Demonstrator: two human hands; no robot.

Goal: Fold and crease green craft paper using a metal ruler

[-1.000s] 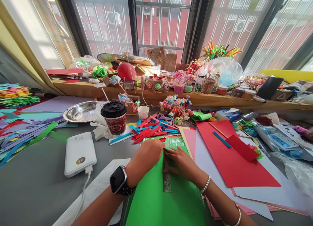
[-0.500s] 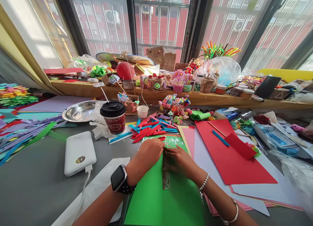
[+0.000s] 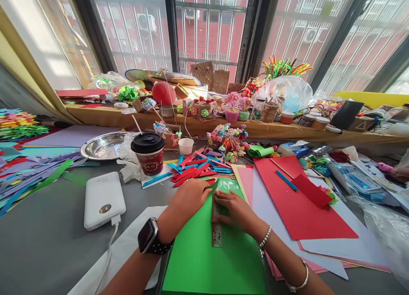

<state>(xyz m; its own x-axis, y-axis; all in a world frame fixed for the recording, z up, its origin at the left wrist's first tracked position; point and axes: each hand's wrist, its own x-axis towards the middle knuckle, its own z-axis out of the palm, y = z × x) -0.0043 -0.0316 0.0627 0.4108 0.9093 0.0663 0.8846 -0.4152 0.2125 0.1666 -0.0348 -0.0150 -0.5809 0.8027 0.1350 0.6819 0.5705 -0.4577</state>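
A green paper sheet lies in front of me on the grey table. A narrow ruler rests lengthwise on it. My right hand lies on the ruler's far half with fingers spread flat, pressing it down. My left hand, with a black smartwatch on the wrist, is curled at the sheet's far edge just left of the ruler; what its fingers hold is hidden. The ruler's near end sticks out below my right hand.
Red sheets and white paper lie to the right. A white power bank with a cable and a lidded coffee cup stand to the left. Red and blue paper strips, a steel bowl and craft clutter fill the back.
Both hands have stayed on the ruler and green sheet; my left wrist has shifted slightly left and my right hand's fingers have flattened a little. The view has drifted slightly.
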